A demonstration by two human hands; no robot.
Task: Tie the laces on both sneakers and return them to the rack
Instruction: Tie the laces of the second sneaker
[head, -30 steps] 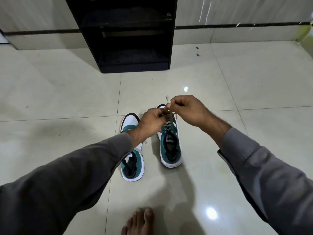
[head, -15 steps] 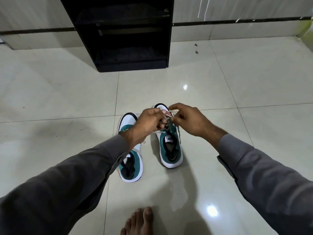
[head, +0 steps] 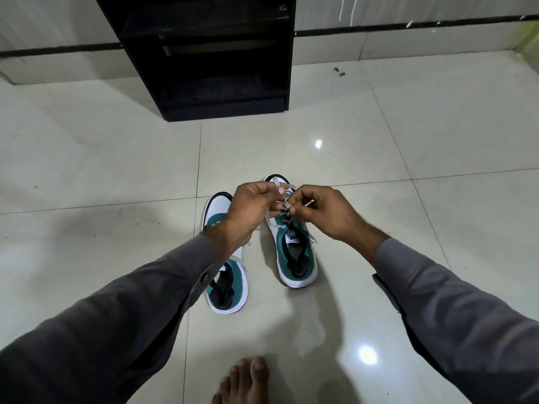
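Note:
Two teal-and-white sneakers stand side by side on the tiled floor, toes pointing away from me. Over the right sneaker (head: pixel 294 255) both my hands work its white laces (head: pixel 287 203). My left hand (head: pixel 250 211) pinches one lace end near the toe. Close beside it, my right hand (head: pixel 323 212) pinches a loop of the other lace. The left sneaker (head: pixel 227 284) is partly hidden under my left wrist and sleeve. A black shoe rack (head: pixel 204 53) stands against the wall ahead, its shelves dark.
My bare foot (head: pixel 242 380) rests on the glossy floor at the bottom middle. A pale tiled wall with a dark stripe (head: pixel 408 24) runs behind the rack. Open floor lies on both sides of the sneakers.
My hands dropped from a raised pull on the lace down close to the right sneaker's toe. They now hold the laces apart with a loop between them.

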